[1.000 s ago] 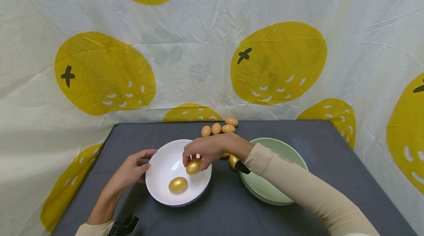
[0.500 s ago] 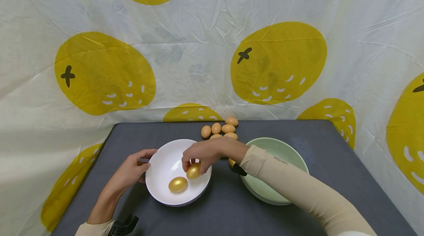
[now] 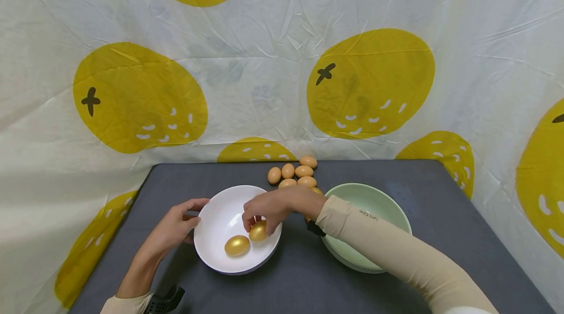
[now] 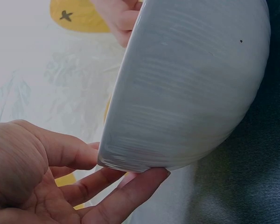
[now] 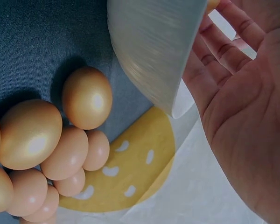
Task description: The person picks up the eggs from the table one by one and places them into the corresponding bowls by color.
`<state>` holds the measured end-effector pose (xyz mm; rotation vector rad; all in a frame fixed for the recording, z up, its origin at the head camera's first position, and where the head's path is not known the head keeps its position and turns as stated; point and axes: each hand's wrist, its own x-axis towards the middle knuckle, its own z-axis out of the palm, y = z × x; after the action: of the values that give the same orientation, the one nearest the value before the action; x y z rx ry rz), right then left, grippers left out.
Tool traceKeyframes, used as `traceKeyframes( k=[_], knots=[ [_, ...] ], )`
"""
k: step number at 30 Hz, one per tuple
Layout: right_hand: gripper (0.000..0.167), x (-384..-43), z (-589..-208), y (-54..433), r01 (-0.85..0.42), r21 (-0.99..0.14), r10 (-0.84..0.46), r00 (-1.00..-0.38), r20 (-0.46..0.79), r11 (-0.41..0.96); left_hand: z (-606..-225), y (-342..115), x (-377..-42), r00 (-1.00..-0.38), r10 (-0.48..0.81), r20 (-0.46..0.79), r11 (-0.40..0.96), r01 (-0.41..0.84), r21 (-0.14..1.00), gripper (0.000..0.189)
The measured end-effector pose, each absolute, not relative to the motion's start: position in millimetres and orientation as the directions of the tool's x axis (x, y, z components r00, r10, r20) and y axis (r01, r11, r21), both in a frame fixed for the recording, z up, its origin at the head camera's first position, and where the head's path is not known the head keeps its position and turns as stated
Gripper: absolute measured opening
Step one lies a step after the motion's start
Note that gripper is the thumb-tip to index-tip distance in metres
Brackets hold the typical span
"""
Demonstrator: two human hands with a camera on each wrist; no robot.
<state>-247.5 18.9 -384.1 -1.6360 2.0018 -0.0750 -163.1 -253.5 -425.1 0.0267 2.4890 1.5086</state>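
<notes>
Inside the white bowl (image 3: pixel 213 223), my right hand (image 3: pixel 269 208) pinches a golden egg (image 3: pixel 258 230) low over the bottom, thumb on one side and fingers on the other. A second golden egg (image 3: pixel 237 245) lies just left of it in the bowl. My left hand (image 3: pixel 178 223) holds the bowl's left edge. In the left wrist view, the thumb (image 4: pixel 70 149) is at the rim while a fingertip (image 4: pixel 158 175) presses the outer wall. In the right wrist view, the bowl wall hides most of the held egg.
A pale green bowl (image 3: pixel 389 206) stands to the right, partly under the right sleeve (image 3: pixel 387 240). Between and behind the bowls are several brown eggs (image 3: pixel 304 171) and several golden eggs (image 5: pixel 87 98). A patterned cloth (image 3: pixel 255 84) hangs behind the dark table (image 3: pixel 449 216).
My right hand has lowered the golden egg slightly into the white bowl, close beside the other one. My left hand has stayed at the rim.
</notes>
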Motion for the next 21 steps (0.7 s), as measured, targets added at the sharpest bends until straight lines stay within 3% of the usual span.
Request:
traceKeyframes(
  k=[13,21],
  knots=[
    [0.038,-243.2,-390.8,12.9,-0.898,-0.329,-0.890,-0.129,-0.438,0.292,-424.9,-254.6,-163.7,-0.974,0.130,-0.187,0.468,-0.106,0.877,0.048],
    [0.035,-243.8,-391.5,18.3,-0.872,-0.358,-0.886,-0.162,-0.435,0.335,-425.7,-254.7,-161.3,-0.972,0.156,-0.176,0.456,-0.087,0.886,0.049]
  ],
)
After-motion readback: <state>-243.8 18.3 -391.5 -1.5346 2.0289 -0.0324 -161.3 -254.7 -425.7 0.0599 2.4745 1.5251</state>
